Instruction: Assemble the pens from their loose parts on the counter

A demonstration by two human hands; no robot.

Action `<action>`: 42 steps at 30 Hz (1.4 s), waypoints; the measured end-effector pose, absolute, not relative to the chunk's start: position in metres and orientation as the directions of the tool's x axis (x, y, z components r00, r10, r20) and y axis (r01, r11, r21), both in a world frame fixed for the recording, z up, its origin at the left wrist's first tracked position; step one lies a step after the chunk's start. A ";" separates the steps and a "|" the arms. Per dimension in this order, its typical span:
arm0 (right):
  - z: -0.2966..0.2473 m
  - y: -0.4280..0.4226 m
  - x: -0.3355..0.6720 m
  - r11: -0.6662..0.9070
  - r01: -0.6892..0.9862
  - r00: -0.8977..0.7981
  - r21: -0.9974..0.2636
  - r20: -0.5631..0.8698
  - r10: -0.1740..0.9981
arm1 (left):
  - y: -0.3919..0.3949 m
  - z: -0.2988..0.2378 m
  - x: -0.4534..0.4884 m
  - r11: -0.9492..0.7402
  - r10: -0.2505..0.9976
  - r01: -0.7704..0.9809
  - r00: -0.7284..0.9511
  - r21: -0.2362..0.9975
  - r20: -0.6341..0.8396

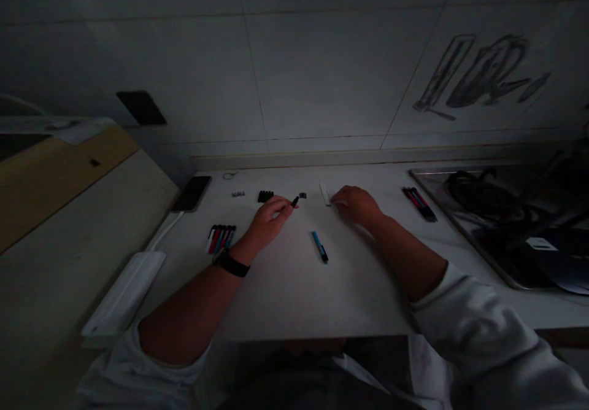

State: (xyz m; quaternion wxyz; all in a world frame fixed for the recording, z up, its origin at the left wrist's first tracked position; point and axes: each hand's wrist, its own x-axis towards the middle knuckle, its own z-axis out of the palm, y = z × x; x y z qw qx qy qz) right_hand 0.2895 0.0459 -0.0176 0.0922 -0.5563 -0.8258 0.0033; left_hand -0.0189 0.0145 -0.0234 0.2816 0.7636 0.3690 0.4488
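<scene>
My left hand [271, 218] pinches a small black pen part [295, 201] between thumb and fingertips, above the white table. My right hand [356, 204] is closed, its fingertips down on the table beside a narrow white strip [324, 194]. Whether something small sits in those fingertips cannot be made out. A blue pen barrel with a black end [320, 247] lies in front, between my forearms. Behind my left hand are a row of black pen parts [265, 196] and a row of small springs [238, 194]. A few tiny dark pieces [302, 196] lie just past the held part.
Several coloured pen barrels [221, 238] lie left of my watch wrist, others [419, 204] at the right near a metal sink edge [460, 238]. A phone [192, 193] and a white power strip [125, 293] are at the left. A tiled wall [317, 78] stands behind.
</scene>
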 end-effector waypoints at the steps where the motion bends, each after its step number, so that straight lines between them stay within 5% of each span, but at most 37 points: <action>1: -0.015 0.045 0.290 0.396 0.913 -0.381 -0.096 0.141 0.914 | 0.014 -0.023 -0.019 -0.571 0.815 0.309 0.324 0.761 0.480; 12: 0.001 0.019 0.261 0.605 0.796 -0.602 -0.032 0.072 0.796 | 0.016 -0.026 -0.019 -0.569 0.821 0.378 0.297 0.730 0.487; 19: -0.007 0.017 0.248 0.668 0.697 -0.558 -0.262 0.388 0.734 | 0.013 -0.026 -0.021 -0.543 0.836 0.551 0.290 0.634 0.465; 25: -0.007 0.015 0.245 0.704 0.644 -0.501 -0.297 0.531 0.683 | 0.012 -0.024 -0.021 -0.549 0.829 0.603 0.304 0.579 0.469; 42: -0.006 0.006 0.236 0.712 0.682 -0.609 -0.170 0.406 0.681 | 0.009 -0.020 -0.016 -0.662 0.741 0.635 0.473 0.399 0.476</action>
